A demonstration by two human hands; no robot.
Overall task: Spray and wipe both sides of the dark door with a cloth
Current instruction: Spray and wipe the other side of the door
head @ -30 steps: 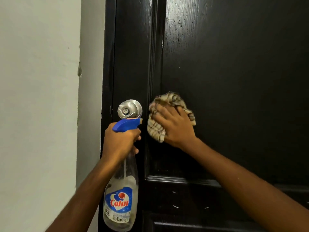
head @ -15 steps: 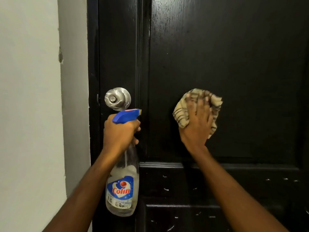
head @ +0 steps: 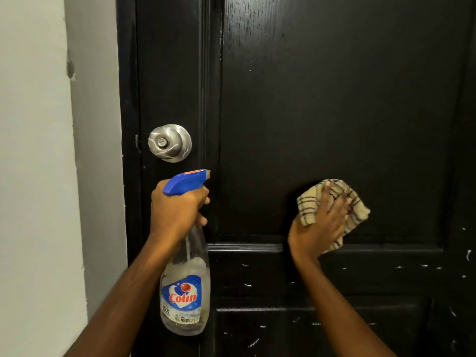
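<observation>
Cloth pressed on the dark door (head: 334, 112), low on its upper panel.
My right hand (head: 319, 228) pressed the striped cloth (head: 307, 206) against the panel, fingers spread; motion blur obscured the thumb, so it possibly pinched the cloth. My left hand (head: 177, 210) gripped the spray bottle (head: 185, 292) by its neck, just below the knob (head: 170, 143).
</observation>
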